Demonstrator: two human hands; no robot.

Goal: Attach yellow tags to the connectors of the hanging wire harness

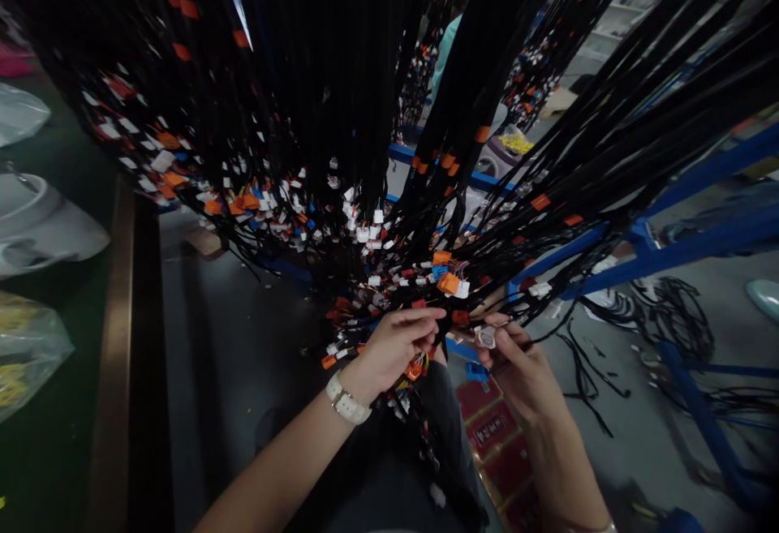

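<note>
My right hand pinches a small whitish connector between thumb and fingers, right of centre. Just to its left is my left hand, index finger stretched toward the right and the other fingers curled; whether anything is between them is hidden. A white watch is on the left wrist. Black cable bundles hang down around both hands, ending in many white, orange and blue connectors. An orange connector lies just above the hands, and a blue connector hangs below the right hand's fingers.
Blue metal frames stand at the right, with loose black cables near them. Grey plastic containers and a clear bag with yellow parts are at the left. A red printed box lies below the right hand.
</note>
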